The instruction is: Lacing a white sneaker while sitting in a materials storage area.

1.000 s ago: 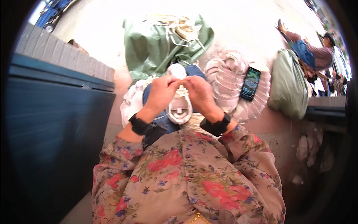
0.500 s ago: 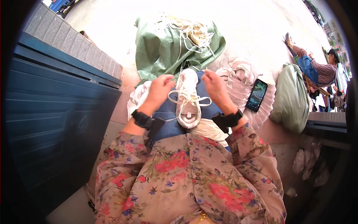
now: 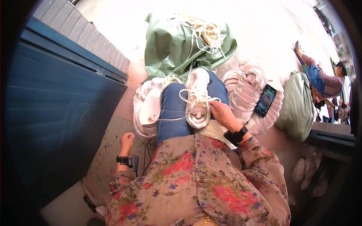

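Note:
A white sneaker (image 3: 197, 98) lies on my lap, toe pointing away, with its cream shoelace (image 3: 190, 94) in loose loops across the front. Beside its right side, the fingers of my right hand (image 3: 223, 113) are pinched together at the end of a lace loop. A thin pale cord (image 3: 171, 119) runs from the sneaker leftward over my jeans. My left hand (image 3: 127, 142) is down at my left side, away from the sneaker, above the floor. Its fingers are curled in; whatever they may hold is hidden.
Ahead stands a green sack (image 3: 166, 47) topped with a tangle of laces (image 3: 209, 33). White shoes lie left (image 3: 147, 109) and right (image 3: 241, 90) of my legs, with a phone (image 3: 265, 100) on the right stack. A blue door (image 3: 64, 113) borders the left. Another person sits far right beyond a full sack (image 3: 296, 105).
My left hand has left the sneaker and dropped back to my lower left. My right hand has come nearer me, to the lace loop. The whole view has shifted slightly.

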{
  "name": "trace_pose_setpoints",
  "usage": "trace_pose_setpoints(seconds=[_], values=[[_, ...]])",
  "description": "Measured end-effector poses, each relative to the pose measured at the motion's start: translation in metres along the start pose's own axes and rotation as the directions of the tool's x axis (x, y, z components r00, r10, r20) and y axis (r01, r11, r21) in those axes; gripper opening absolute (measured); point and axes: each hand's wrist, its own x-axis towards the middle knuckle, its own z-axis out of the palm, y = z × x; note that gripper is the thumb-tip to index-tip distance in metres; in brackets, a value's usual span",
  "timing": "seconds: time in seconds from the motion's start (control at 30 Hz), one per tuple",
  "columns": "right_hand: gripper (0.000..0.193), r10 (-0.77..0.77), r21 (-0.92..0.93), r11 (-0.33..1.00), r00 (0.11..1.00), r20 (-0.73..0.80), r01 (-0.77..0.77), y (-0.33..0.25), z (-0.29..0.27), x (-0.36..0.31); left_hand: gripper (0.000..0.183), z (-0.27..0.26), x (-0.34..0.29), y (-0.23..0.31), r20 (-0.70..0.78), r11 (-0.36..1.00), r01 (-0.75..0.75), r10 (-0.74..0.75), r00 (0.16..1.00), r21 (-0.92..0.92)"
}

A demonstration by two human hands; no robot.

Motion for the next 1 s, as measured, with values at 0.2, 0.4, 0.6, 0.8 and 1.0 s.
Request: trace_pose_setpoints(seconds=[0.2, 0.4, 0.6, 0.8, 1.0], values=[[0.016, -0.021, -0.040, 0.999, 0.999, -0.039, 0.019, -0.002, -0.004, -0.005, 0.028, 0.022, -0.006, 0.015, 0.039, 0.999, -0.017, 0.018, 0.999, -0.038], [0.018, 0.033, -0.003, 0.999, 0.999, -0.035, -0.033, -0.007, -0.005, -0.008, 0.028, 0.027, 0.017, 0.048, -0.142, 0.962, -0.255, 0.267, 0.953, 0.098], [0.023, 0.032, -0.182, 0.983, 0.999, 0.011, -0.030, -0.010, -0.012, -0.008, 0.038, 0.030, 0.017, 0.115, -0.026, 0.879, -0.153, 0.184, 0.983, 0.451], [0.023, 0.122, -0.362, 0.928, 0.989, 0.078, -0.086, -0.026, -0.020, -0.010, 0.043, 0.048, 0.049, 0.094, 0.162, 0.743, -0.218, 0.148, 0.976, 0.633], [0.010, -0.216, -0.449, 0.884, 0.966, -0.143, 0.131, -0.062, -0.012, 0.008, 0.034, 0.058, 0.062, 0.109, 0.384, 0.961, 0.101, -0.197, 0.902, 0.257]])
